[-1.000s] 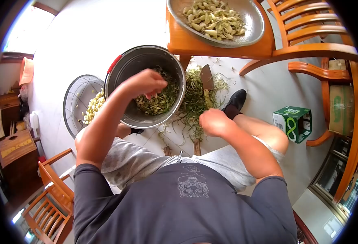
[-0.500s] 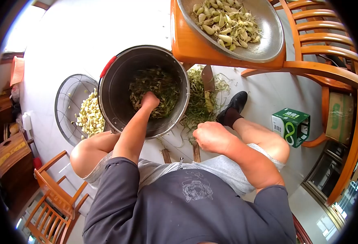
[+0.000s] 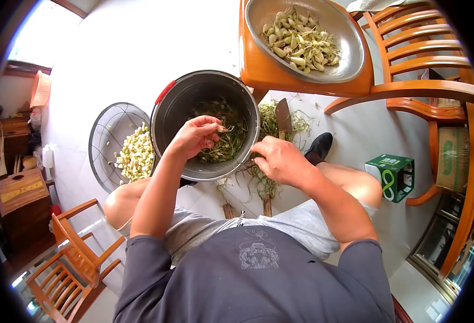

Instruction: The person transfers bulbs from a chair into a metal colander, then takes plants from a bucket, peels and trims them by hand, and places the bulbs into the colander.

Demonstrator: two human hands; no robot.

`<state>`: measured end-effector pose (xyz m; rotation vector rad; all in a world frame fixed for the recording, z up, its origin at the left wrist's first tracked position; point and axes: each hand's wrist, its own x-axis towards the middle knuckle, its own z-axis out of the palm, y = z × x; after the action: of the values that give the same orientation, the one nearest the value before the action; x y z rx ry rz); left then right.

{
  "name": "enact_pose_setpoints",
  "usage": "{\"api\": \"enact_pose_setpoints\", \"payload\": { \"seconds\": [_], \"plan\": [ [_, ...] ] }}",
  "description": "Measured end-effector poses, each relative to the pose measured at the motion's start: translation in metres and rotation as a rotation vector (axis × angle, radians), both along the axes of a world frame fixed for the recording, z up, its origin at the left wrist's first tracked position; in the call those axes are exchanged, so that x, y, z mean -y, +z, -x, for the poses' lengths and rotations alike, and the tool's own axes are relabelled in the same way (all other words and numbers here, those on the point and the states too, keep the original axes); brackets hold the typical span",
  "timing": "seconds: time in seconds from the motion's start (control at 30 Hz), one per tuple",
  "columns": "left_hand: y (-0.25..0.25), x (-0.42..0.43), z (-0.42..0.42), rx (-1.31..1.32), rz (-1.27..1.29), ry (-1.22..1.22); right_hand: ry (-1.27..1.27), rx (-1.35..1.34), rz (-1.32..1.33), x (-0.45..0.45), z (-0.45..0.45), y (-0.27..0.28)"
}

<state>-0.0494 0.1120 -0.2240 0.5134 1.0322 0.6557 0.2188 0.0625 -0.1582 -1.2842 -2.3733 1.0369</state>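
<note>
My left hand (image 3: 196, 137) is above the dark metal bucket (image 3: 164, 121), thumb and fingers pinched on a small pale bulb (image 3: 222, 128) with thin roots. Inside the bucket, green stalks and bulbs (image 3: 227, 148) cover the bottom. At the bucket's right rim, my right hand (image 3: 283, 161) is closed with curled fingers; whatever they hold, if anything, I cannot make out. A broad knife blade (image 3: 283, 114) stands beyond that hand among cut green stalks (image 3: 269, 119). To the left, a wire basket (image 3: 99, 134) contains trimmed white bulbs (image 3: 137, 153).
A metal colander (image 3: 355, 51) of untrimmed bulbs rests on an orange wooden stool (image 3: 307, 86). Wooden chairs (image 3: 431, 89) stand at the right, another chair (image 3: 81, 253) at lower left. A green carton (image 3: 390, 177) lies beside my knee.
My left hand has come up out of the bucket with a bulb between its fingers. My right hand has moved slightly up toward the bucket's rim. The whole view has shifted a little.
</note>
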Motion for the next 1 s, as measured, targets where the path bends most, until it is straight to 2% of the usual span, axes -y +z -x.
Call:
{"api": "enact_pose_setpoints", "payload": {
  "seconds": [0.07,0.17,0.3,0.33,0.53,0.67,0.7,0.77,0.83,0.87,0.9,0.97,1.0],
  "plan": [
    [0.021,0.011,-0.006,0.161,-0.017,0.037,-0.049,-0.070,-0.042,-0.002,0.005,0.003],
    [0.048,0.029,-0.020,0.254,-0.040,0.080,-0.121,-0.264,-0.019,-0.003,0.019,0.013],
    [0.054,0.046,-0.033,0.370,-0.071,0.100,-0.213,-0.384,0.076,-0.004,0.031,0.011],
    [0.056,0.051,-0.037,0.350,-0.064,0.143,-0.169,-0.389,0.002,-0.005,0.031,0.011],
    [0.066,0.056,-0.040,0.279,-0.112,0.116,-0.096,-0.420,0.057,-0.004,0.030,0.022],
    [0.075,0.042,-0.036,0.216,-0.182,0.151,-0.238,-0.564,0.102,-0.016,0.014,0.038],
    [0.076,0.036,-0.035,0.202,-0.166,0.197,-0.247,-0.576,0.042,-0.023,0.006,0.045],
    [0.053,0.021,-0.022,0.103,-0.144,0.208,-0.349,-0.701,0.031,-0.048,-0.012,0.063],
    [0.023,0.008,-0.011,-0.060,-0.077,0.177,-0.527,-0.662,-0.006,-0.075,-0.029,0.086],
    [0.001,0.004,-0.005,-0.176,-0.050,0.167,-0.623,-0.467,-0.066,-0.090,-0.039,0.093],
    [-0.022,0.004,0.001,-0.327,-0.049,0.065,-0.579,-0.325,-0.325,-0.106,-0.052,0.083],
    [-0.067,0.003,0.011,-0.622,-0.053,-0.145,-0.617,0.289,-0.952,-0.123,-0.073,0.062],
    [-0.089,0.003,0.010,-0.767,-0.046,-0.206,-0.636,0.289,-0.962,-0.123,-0.076,0.061]
  ]
}}
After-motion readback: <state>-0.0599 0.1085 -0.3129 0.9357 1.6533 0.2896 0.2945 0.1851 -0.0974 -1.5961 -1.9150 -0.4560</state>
